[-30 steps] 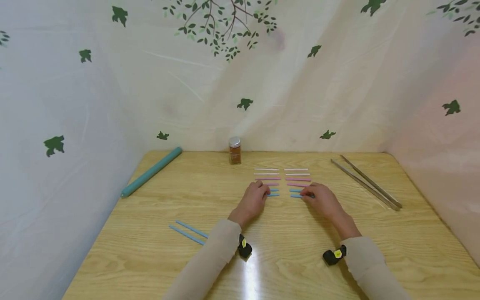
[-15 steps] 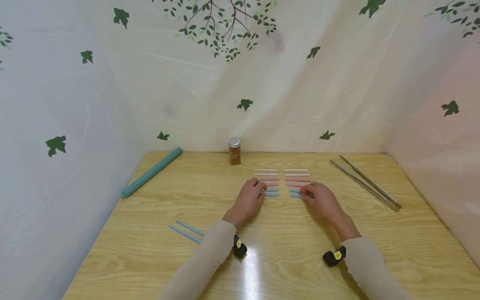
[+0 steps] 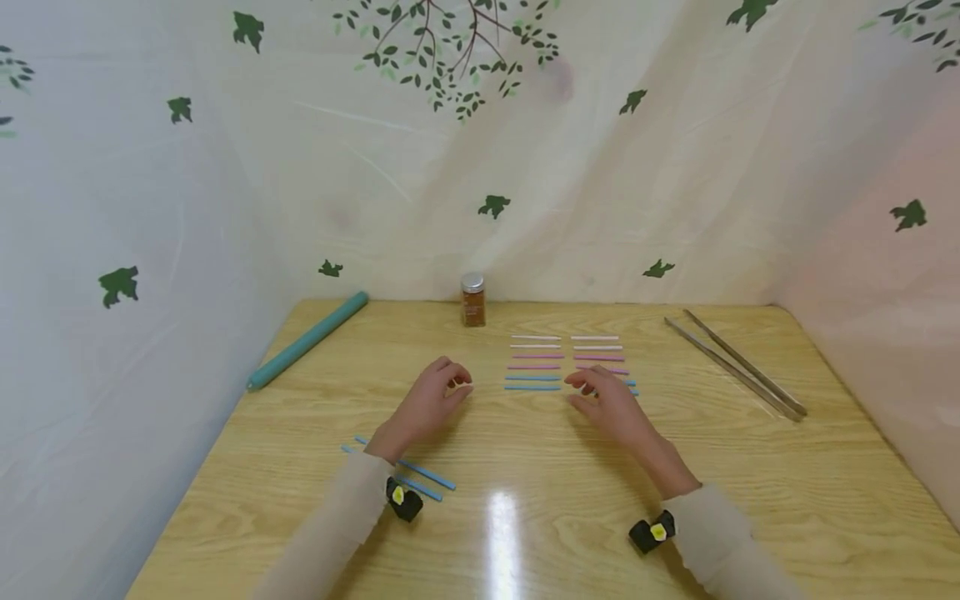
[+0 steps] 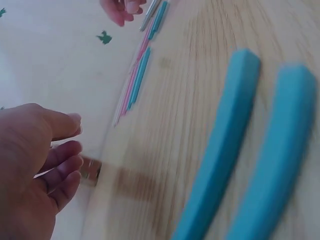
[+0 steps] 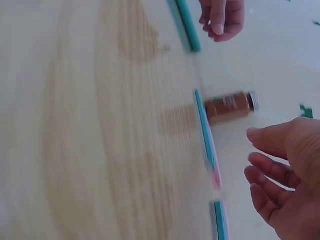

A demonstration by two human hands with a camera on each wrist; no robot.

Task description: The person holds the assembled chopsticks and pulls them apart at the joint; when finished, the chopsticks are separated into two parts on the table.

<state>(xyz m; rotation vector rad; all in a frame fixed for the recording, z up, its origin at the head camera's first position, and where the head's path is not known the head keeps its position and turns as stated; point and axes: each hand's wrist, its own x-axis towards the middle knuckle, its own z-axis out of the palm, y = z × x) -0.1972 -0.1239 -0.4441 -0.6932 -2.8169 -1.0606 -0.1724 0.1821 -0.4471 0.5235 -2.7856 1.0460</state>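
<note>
My left hand hovers over the table left of the stick rows, holding nothing, its fingers loosely bent. Beneath its wrist and sleeve lie two blue sticks, partly covered; in the left wrist view these blue sticks look thick and angular. My right hand is above the right-hand row, fingers apart and nothing between them. It partly hides the blue sticks there. Pink sticks and white sticks lie beyond it. The left-hand row has matching blue sticks, pink sticks and white sticks.
A small jar with a silver lid stands at the back of the wooden table. On the left lies a long green rod, and on the right, long metal tongs. A patterned cloth hangs behind.
My left hand has drawn away from the left row, moving left and towards me over the two separate blue sticks. My right hand has let go of the blue sticks and shifted slightly left.
</note>
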